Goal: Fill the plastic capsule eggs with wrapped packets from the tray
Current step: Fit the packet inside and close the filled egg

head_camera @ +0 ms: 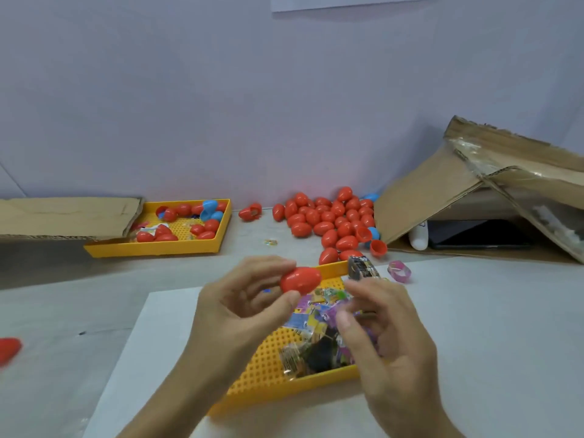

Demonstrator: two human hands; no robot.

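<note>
A closed red capsule egg (301, 280) sat pinched between the thumb and fingertips of the left hand (249, 298), held in the air over the far left corner of the near yellow tray (268, 371). The right hand (382, 330) hovered over that tray's right side with its fingers loosely curled toward the thumb; the blur made it impossible to tell whether they gripped anything. In the tray, under and between the two hands, lay a heap of wrapped packets (316, 336), some bright, some dark. The tray itself rested on a white sheet (151, 343). Just beyond the tray's far edge a pile of closed red eggs (328, 222) spread toward the wall, with an open red half (378, 248) at its near right edge. A small pink packet (399, 271) lay just right of the tray's far corner. Far left of the near tray stood a second yellow tray (151, 248) holding red and blue egg pieces, partly under a cardboard flap (63, 216). Far right of the tray leaned an opened cardboard box (442, 191).
</note>
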